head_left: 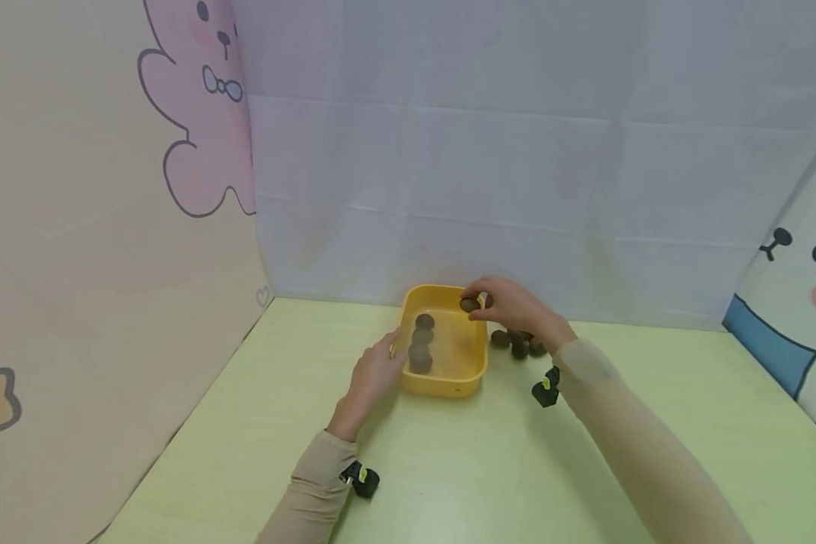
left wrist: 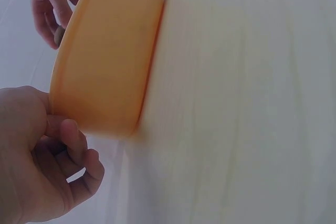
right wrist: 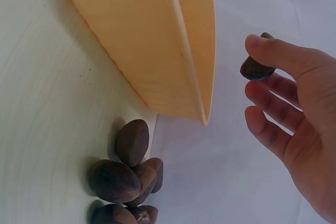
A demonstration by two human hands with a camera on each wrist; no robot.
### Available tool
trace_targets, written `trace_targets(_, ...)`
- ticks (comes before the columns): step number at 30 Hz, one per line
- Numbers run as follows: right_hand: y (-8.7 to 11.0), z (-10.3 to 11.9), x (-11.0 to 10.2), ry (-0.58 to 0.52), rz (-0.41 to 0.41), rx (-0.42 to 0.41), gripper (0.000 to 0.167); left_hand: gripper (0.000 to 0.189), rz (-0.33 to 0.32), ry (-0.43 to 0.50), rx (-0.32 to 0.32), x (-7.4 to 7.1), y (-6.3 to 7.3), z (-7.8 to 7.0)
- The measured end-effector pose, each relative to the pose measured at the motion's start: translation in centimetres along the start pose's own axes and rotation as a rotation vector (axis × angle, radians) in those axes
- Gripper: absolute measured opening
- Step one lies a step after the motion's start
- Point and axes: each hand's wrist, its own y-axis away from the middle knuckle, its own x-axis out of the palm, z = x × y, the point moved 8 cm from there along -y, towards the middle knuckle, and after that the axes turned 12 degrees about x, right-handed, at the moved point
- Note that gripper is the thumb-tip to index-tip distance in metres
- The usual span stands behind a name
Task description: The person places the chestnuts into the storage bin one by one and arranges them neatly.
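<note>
Currently right hand [head_left: 512, 304] pinches brown nut [head_left: 470, 305] above far-right edge of yellow tray [head_left: 442, 387]; left hand [head_left: 375, 372] grips left edge; desk [head_left: 462, 468] extends nearside.

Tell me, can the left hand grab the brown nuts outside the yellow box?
Probably not from where it is: the left hand is at one side of the yellow box, and those brown nuts lie beyond the opposite side, so the box stands between.
</note>
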Motion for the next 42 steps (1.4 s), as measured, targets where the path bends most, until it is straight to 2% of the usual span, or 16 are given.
trace_targets(11, -2.3, 1.6, 2.5, 0.13, 0.075, -0.039, 0.035, 0.05, -0.012, -0.009, 0.013, -0.1, 0.1, -0.3)
trace_targets(18, -3.6, 2.2, 3.3, 0.116, 0.134, -0.014, 0.036, 0.05, -0.019, -0.019, 0.011, -0.5, 0.0, -0.2)
trace_targets(25, -4.7, 1.5, 4.7, 0.002, 0.239, 0.108, 0.037, 0.05, -0.01, -0.01, 0.004, -0.5, 0.0, -0.2)
trace_targets(32, -5.4, 1.3, 5.3, -0.05, 0.311, 0.168, 0.041, 0.051, 0.005, 0.013, 0.002, 0.1, 0.0, -0.4)
trace_targets(36, -5.7, 1.3, 5.8, -0.037, 0.35, 0.198, 0.041, 0.051, 0.0, 0.012, 0.005, 0.2, 0.1, -0.5)
trace_targets(42, -6.4, 1.8, 6.4, -0.005, 0.361, 0.181, 0.038, 0.052, -0.016, -0.008, 0.001, -0.2, 0.2, -0.5)
